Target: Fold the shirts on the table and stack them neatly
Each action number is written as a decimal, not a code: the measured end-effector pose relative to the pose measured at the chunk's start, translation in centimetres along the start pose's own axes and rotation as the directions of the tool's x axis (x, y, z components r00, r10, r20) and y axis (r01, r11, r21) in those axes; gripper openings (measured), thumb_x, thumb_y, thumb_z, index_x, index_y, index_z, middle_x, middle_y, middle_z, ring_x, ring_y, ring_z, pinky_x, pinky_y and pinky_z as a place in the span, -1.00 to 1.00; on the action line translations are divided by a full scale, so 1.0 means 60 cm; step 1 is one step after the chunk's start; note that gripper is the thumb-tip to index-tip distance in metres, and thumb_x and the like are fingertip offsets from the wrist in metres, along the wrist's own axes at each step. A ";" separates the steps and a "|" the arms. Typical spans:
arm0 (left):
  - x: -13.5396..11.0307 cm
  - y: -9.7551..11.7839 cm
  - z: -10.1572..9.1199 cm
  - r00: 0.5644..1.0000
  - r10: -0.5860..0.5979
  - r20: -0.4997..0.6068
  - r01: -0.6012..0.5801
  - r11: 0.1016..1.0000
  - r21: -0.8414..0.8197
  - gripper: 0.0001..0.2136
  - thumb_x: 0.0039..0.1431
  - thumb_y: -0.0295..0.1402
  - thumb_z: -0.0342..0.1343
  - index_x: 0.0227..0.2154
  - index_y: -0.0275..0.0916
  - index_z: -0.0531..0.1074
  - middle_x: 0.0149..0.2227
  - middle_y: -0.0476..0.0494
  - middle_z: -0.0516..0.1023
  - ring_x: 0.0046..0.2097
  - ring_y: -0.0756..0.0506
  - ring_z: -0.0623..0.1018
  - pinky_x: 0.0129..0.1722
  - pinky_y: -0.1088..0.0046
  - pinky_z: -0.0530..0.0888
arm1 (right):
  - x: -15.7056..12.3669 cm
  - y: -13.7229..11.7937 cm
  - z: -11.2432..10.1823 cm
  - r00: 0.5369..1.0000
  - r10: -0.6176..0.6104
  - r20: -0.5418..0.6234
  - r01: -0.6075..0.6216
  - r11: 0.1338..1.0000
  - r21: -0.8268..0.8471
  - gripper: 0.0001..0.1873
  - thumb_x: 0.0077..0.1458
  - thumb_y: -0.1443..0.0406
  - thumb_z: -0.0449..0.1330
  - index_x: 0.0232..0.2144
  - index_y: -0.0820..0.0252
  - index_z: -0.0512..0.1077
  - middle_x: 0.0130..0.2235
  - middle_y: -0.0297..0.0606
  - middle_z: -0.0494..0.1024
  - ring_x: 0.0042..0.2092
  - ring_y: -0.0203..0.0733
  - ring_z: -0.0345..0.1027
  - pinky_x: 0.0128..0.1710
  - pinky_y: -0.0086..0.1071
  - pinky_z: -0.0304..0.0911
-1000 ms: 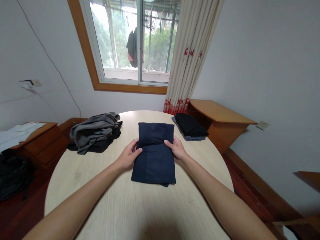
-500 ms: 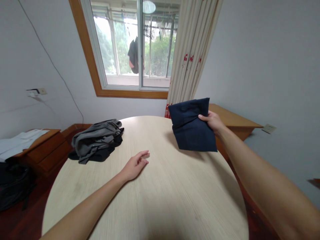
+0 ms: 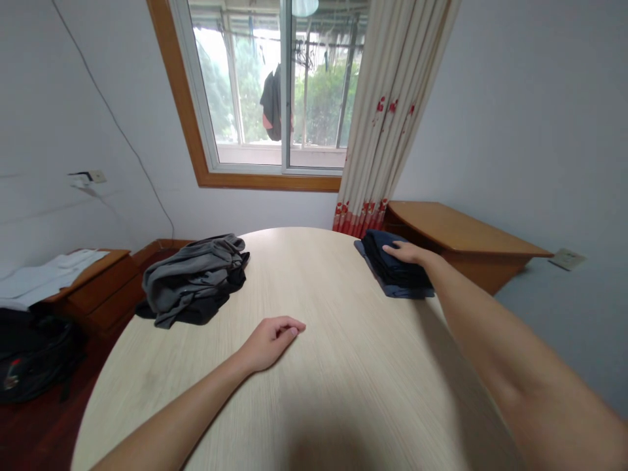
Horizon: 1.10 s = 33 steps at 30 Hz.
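On the right of the table lies a stack of folded dark navy and black garments [image 3: 387,271]. My right hand [image 3: 409,254] rests on top of it, thumb and fingers laid over the cloth, partly hidden by the hand itself. My left hand [image 3: 275,340] lies on the tabletop near the middle, its fingers together and bent toward the thumb, with nothing in them. Over at the left of the table sits a loose heap of crumpled grey and black clothes [image 3: 196,278], apart from both hands.
The round pale wooden table [image 3: 314,392] stands below a window [image 3: 255,118]. A patterned curtain [image 3: 387,104] hangs beside it. Behind the stack juts a brown desk [image 3: 466,229]. At left are a wooden cabinet [image 3: 105,281] with papers and a black bag [image 3: 34,353].
My right hand has brought the folded navy garment down from the air onto the stack at right. My left hand's fingers have drawn closer together. The view has shifted slightly.
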<state>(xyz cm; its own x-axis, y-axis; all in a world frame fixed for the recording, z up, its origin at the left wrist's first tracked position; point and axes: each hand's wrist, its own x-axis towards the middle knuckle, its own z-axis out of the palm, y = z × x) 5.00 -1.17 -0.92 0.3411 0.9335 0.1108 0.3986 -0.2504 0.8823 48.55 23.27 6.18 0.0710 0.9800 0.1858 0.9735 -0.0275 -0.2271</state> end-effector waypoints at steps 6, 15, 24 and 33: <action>-0.001 -0.001 0.004 1.000 0.021 -0.007 -0.021 1.000 0.012 -0.70 0.24 -0.15 0.10 -0.15 -0.20 0.63 -0.21 -0.18 0.68 -0.12 -0.19 0.59 -0.13 0.32 0.46 | -0.073 -0.022 0.043 0.991 0.056 0.118 -0.050 0.997 -0.052 -0.11 0.26 -0.23 -0.21 0.33 0.26 0.24 0.39 0.09 0.14 0.38 0.32 0.02 0.27 0.26 -0.04; -0.003 0.014 0.004 0.998 0.059 -0.007 -0.059 0.998 0.021 -0.73 0.21 -0.18 0.13 -0.19 -0.19 0.64 -0.15 -0.18 0.68 -0.22 -0.14 0.59 -0.18 0.35 0.46 | -0.151 -0.042 0.042 0.994 -0.084 0.064 0.093 0.984 -0.151 -0.22 0.12 -0.14 0.09 0.20 0.24 0.39 0.24 0.08 0.40 0.24 0.28 0.26 0.16 0.11 0.18; -0.004 0.012 0.004 0.995 0.101 0.007 -0.101 0.992 0.076 -0.74 0.23 -0.23 0.10 -0.18 -0.20 0.63 -0.14 -0.19 0.67 -0.19 -0.15 0.59 -0.15 0.34 0.45 | -0.200 -0.037 0.035 0.971 -0.232 0.053 0.237 0.959 -0.152 -0.27 0.17 -0.10 0.09 0.21 0.25 0.37 0.26 0.04 0.38 0.29 0.16 0.21 0.26 -0.04 0.12; -0.007 0.016 -0.008 0.985 0.169 -0.035 -0.163 0.977 0.138 -0.72 0.27 -0.24 0.04 -0.20 -0.24 0.61 -0.18 -0.19 0.68 -0.22 -0.12 0.61 -0.18 0.38 0.48 | -0.291 -0.209 0.044 0.924 -0.378 -0.054 0.375 0.925 -0.062 -0.27 0.19 0.06 0.18 0.32 0.25 0.22 0.39 0.03 0.16 0.43 0.16 -0.11 0.37 0.19 -0.29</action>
<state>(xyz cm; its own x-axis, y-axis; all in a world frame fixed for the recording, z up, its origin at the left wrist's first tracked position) 4.83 -1.66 0.10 0.3739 0.8860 0.2743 0.4515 -0.4323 0.7805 34.50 7.01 3.27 -0.2908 0.9054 0.3093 0.9405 0.3299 -0.0814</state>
